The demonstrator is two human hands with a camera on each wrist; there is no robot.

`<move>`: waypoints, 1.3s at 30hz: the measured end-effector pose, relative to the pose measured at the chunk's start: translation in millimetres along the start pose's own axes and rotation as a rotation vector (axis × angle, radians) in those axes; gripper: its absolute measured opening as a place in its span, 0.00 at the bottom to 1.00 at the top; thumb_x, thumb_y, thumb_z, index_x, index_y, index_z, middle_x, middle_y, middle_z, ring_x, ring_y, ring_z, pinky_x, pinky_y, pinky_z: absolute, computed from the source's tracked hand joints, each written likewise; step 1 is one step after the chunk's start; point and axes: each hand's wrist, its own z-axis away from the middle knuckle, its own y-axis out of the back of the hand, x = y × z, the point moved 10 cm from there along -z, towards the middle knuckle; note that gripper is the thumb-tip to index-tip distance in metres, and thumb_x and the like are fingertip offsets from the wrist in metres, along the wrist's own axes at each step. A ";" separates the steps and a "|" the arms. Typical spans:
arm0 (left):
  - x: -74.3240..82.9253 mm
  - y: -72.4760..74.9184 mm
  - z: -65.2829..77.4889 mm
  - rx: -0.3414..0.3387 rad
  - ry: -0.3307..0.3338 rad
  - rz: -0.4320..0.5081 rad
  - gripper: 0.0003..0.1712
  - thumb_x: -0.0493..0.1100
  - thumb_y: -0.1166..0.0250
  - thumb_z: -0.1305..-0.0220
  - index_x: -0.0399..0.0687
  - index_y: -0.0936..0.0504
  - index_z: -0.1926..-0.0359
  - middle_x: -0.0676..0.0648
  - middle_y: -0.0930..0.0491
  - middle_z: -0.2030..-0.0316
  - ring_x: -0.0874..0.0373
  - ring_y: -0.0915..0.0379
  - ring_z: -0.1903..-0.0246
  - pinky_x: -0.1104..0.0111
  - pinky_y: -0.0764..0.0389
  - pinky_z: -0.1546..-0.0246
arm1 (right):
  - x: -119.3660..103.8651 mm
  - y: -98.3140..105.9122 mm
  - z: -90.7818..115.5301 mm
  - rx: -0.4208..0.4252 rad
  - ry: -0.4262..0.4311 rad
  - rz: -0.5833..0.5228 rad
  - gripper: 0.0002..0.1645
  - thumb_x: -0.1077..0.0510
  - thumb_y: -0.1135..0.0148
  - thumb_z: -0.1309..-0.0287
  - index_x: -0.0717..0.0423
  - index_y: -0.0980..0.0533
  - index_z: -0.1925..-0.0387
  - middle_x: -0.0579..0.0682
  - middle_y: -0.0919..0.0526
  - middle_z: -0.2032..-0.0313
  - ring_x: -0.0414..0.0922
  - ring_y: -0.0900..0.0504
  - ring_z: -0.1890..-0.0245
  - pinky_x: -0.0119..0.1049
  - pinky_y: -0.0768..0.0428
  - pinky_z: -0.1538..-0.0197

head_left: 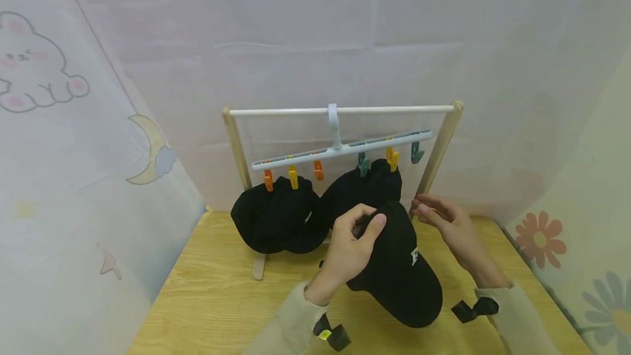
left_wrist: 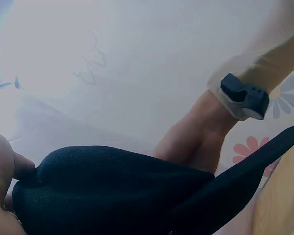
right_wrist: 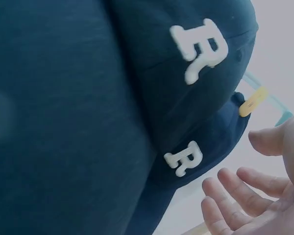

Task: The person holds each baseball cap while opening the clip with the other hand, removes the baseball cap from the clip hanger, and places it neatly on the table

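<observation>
My left hand [head_left: 349,248] pinches a black baseball cap [head_left: 394,267] at its crown, in front of the rack. The cap's brim points down and to the right, and a white letter R shows on its front in the right wrist view. Just right of the cap is my right hand [head_left: 455,234], fingers loosely bent and holding nothing; in the right wrist view its fingers [right_wrist: 235,191] are apart from the cap. Behind, one black cap [head_left: 276,218] hangs at the left and another black cap [head_left: 362,188] at the right, both from a clip hanger [head_left: 300,156].
The hanger hooks over the white bar [head_left: 281,112] of a wooden-legged rack [head_left: 441,141]. It carries several coloured clips, including a green clip [head_left: 416,152] at its right end with nothing in it. A wooden table [head_left: 197,289] lies beneath, with printed cloth around it.
</observation>
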 end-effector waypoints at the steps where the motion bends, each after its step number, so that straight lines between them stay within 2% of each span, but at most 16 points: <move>1: 0.5 0.4 0.0 0.000 -0.003 0.000 0.11 0.42 0.39 0.20 0.39 0.16 0.55 0.39 0.15 0.60 0.67 0.21 0.64 0.70 0.17 0.58 | 3.3 -0.4 3.7 -0.002 -0.013 0.011 0.31 0.53 0.45 0.17 0.70 0.32 0.27 0.28 0.17 0.45 0.28 0.15 0.47 0.23 0.18 0.44; 4: 2.0 1.9 0.1 0.002 -0.008 0.004 0.11 0.42 0.38 0.20 0.38 0.16 0.55 0.38 0.15 0.60 0.66 0.21 0.63 0.70 0.17 0.57 | 12.7 -1.5 14.9 -0.002 -0.041 0.049 0.31 0.52 0.44 0.17 0.69 0.32 0.27 0.33 0.16 0.43 0.27 0.16 0.47 0.22 0.18 0.46; 7: 1.8 3.7 0.5 0.006 -0.003 0.003 0.11 0.42 0.38 0.20 0.38 0.15 0.55 0.38 0.15 0.60 0.64 0.20 0.63 0.70 0.17 0.57 | 23.6 -4.4 27.2 -0.015 -0.063 0.084 0.29 0.51 0.46 0.17 0.67 0.30 0.27 0.50 0.15 0.38 0.27 0.16 0.47 0.25 0.17 0.45; 10: 1.8 5.5 1.3 0.013 -0.004 0.001 0.11 0.42 0.38 0.20 0.38 0.15 0.55 0.38 0.15 0.60 0.61 0.19 0.63 0.70 0.17 0.57 | 38.8 -11.2 41.1 -0.069 -0.116 0.093 0.30 0.50 0.48 0.16 0.66 0.31 0.26 0.65 0.20 0.34 0.30 0.16 0.46 0.30 0.15 0.44; 12: 1.7 6.0 1.9 0.014 -0.006 0.000 0.11 0.41 0.38 0.20 0.37 0.15 0.55 0.37 0.15 0.60 0.59 0.19 0.63 0.71 0.18 0.57 | 52.1 -16.4 51.2 -0.120 -0.182 0.062 0.32 0.48 0.49 0.15 0.68 0.33 0.25 0.68 0.23 0.32 0.31 0.16 0.45 0.32 0.15 0.44; 15: 2.0 6.3 2.8 0.010 -0.012 -0.003 0.11 0.41 0.38 0.20 0.36 0.16 0.55 0.37 0.15 0.60 0.60 0.19 0.63 0.70 0.17 0.57 | 70.3 -23.3 66.8 -0.192 -0.289 -0.027 0.35 0.47 0.52 0.14 0.70 0.37 0.23 0.64 0.25 0.29 0.31 0.16 0.44 0.31 0.15 0.43; 17: 2.2 7.2 3.4 0.010 -0.014 -0.003 0.11 0.41 0.38 0.20 0.36 0.16 0.55 0.37 0.15 0.60 0.61 0.19 0.63 0.70 0.17 0.56 | 78.5 -27.6 75.5 -0.224 -0.335 -0.116 0.35 0.48 0.53 0.14 0.72 0.38 0.23 0.56 0.22 0.30 0.30 0.17 0.43 0.30 0.16 0.43; 19: 2.2 8.9 3.9 0.016 -0.011 -0.002 0.11 0.41 0.38 0.20 0.37 0.16 0.55 0.38 0.15 0.60 0.62 0.19 0.62 0.70 0.16 0.56 | 82.3 -32.2 82.2 -0.265 -0.344 -0.210 0.33 0.51 0.55 0.13 0.71 0.37 0.23 0.47 0.19 0.33 0.32 0.16 0.42 0.31 0.16 0.42; 22: 2.4 11.7 5.4 0.019 -0.002 0.004 0.10 0.41 0.38 0.20 0.38 0.16 0.55 0.38 0.15 0.60 0.63 0.20 0.63 0.70 0.17 0.57 | 85.2 -37.0 89.0 -0.306 -0.339 -0.323 0.25 0.56 0.55 0.13 0.61 0.31 0.25 0.34 0.16 0.39 0.35 0.15 0.41 0.35 0.14 0.42; 23: 2.5 12.6 5.9 0.019 0.000 0.005 0.10 0.41 0.38 0.20 0.38 0.16 0.55 0.38 0.16 0.60 0.64 0.20 0.63 0.70 0.17 0.58 | 85.9 -38.1 90.7 -0.315 -0.338 -0.341 0.24 0.57 0.55 0.14 0.57 0.29 0.25 0.33 0.16 0.40 0.36 0.14 0.41 0.36 0.14 0.42; 26: 3.3 15.2 8.0 0.015 0.007 0.003 0.09 0.41 0.38 0.20 0.39 0.16 0.54 0.38 0.16 0.60 0.64 0.21 0.64 0.70 0.18 0.58 | 88.5 -39.6 93.8 -0.308 -0.349 -0.353 0.22 0.58 0.52 0.15 0.50 0.26 0.27 0.32 0.16 0.41 0.37 0.14 0.42 0.36 0.14 0.42; 29: 3.9 18.1 10.5 0.001 0.028 -0.011 0.10 0.41 0.38 0.20 0.39 0.15 0.53 0.38 0.15 0.59 0.64 0.20 0.62 0.70 0.18 0.56 | 87.5 -40.9 94.4 -0.288 -0.346 -0.345 0.23 0.59 0.50 0.16 0.53 0.27 0.27 0.34 0.16 0.42 0.38 0.14 0.43 0.37 0.14 0.43; 36: -0.5 23.8 18.1 -0.066 0.164 -0.039 0.15 0.45 0.36 0.21 0.38 0.14 0.46 0.41 0.13 0.48 0.63 0.17 0.52 0.68 0.18 0.47 | 78.3 -44.4 92.6 -0.279 -0.297 -0.372 0.22 0.63 0.48 0.18 0.48 0.24 0.31 0.39 0.17 0.43 0.40 0.12 0.47 0.40 0.11 0.46; 39: -3.0 26.4 20.9 -0.086 0.194 -0.025 0.15 0.45 0.36 0.21 0.38 0.15 0.45 0.39 0.13 0.49 0.63 0.16 0.53 0.69 0.17 0.49 | 76.1 -46.9 90.9 -0.281 -0.270 -0.394 0.22 0.64 0.47 0.19 0.50 0.23 0.32 0.41 0.17 0.43 0.41 0.12 0.48 0.40 0.11 0.47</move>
